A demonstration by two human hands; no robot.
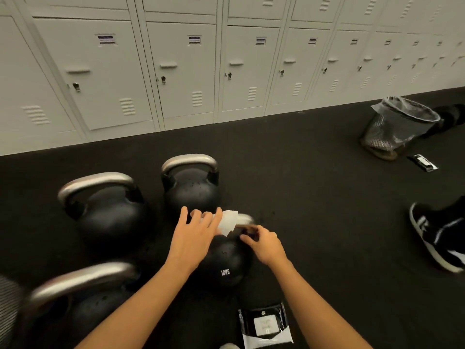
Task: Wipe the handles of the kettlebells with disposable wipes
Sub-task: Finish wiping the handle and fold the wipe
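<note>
Several black kettlebells with silver handles stand on the dark floor. The nearest one, marked 12KG (224,263), sits between my hands. A white wipe (229,221) is draped over its handle. My left hand (193,238) lies on the wipe and handle with fingers spread. My right hand (264,244) pinches the handle's right side just below the wipe. Further kettlebells stand behind (190,187), at the left (105,210) and at the near left (83,306). A black wipes packet (265,324) lies on the floor near me.
A row of pale lockers (176,71) lines the far wall. A mesh bin with a liner (397,124) stands at the right, and a small black packet (422,162) lies beside it. Another person's black-and-white shoe (437,235) rests at the right edge.
</note>
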